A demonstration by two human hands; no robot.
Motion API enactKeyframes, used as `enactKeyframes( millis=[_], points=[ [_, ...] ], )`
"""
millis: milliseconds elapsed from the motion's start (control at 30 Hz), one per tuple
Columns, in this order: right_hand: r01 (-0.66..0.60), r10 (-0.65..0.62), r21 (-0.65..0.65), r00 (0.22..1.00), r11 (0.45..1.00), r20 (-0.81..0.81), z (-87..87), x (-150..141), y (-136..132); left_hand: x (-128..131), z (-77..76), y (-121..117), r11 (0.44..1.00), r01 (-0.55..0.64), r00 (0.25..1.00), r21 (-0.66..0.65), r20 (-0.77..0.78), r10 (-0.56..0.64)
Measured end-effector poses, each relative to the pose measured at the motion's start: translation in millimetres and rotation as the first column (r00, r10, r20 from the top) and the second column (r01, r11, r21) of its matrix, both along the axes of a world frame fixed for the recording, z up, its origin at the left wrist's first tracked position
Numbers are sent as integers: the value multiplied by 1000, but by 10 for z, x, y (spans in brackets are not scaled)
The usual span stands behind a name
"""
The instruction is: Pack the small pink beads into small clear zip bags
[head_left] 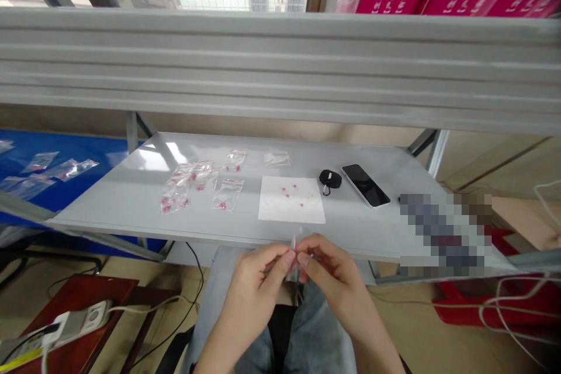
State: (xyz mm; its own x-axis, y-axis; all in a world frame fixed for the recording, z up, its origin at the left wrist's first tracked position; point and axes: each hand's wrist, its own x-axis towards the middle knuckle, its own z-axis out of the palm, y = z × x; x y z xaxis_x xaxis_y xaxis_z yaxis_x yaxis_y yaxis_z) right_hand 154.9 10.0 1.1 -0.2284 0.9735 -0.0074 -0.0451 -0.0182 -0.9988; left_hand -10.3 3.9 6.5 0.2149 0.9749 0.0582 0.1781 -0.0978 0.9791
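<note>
Just off the near edge of the grey table, my left hand (265,272) and my right hand (328,266) meet with fingertips pinched. Between them is a small clear zip bag (294,273), mostly hidden by the fingers; its contents cannot be made out. Beyond the hands lies a white paper sheet (290,214) with several small red beads (287,195) scattered on it. To the left, several clear zip bags (175,191) with red pieces overlap in a pile. Two more filled bags, one of them this zip bag (228,196), lie apart from the pile.
A flat clear bag (277,159) lies behind the sheet. To its right are a coiled black strap (330,179) and a smartphone (365,185). A metal shelf beam (280,64) crosses above the table. More bags (65,169) rest on a blue surface at left.
</note>
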Motion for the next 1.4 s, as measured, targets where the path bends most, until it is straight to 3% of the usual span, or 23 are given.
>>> enactKeyframes(
  millis=[200, 433, 533, 767, 967, 1167, 1400],
  points=[
    [96, -112, 104, 982, 990, 154, -24, -54, -28, 27, 20, -18, 994, -26, 985, 108, -167, 44],
    [36, -179, 312, 877, 949, 446, 88, -58, -48, 29, 9, -43, 972, -13, 957, 234, -277, 79],
    [47, -233, 363, 841, 931, 489, 82, -68, -69, 55, 9, -54, 970, -39, 937, 239, -328, 119],
    [158, -295, 304, 823, 940, 485, 30, -99, -63, 141, 29, -55, 945, -112, 879, 309, -412, 239],
    [203, -269, 193, 863, 960, 428, 21, -144, -13, 171, 13, -42, 921, -145, 854, 362, -424, 301],
    [268, -332, 205, 843, 941, 424, 2, -237, 10, 136, -64, -17, 869, -278, 805, 410, -394, 443],
    [276, -306, 148, 918, 950, 251, 25, -288, 10, 159, -57, -18, 865, -212, 838, 455, -370, 400]
  ],
)
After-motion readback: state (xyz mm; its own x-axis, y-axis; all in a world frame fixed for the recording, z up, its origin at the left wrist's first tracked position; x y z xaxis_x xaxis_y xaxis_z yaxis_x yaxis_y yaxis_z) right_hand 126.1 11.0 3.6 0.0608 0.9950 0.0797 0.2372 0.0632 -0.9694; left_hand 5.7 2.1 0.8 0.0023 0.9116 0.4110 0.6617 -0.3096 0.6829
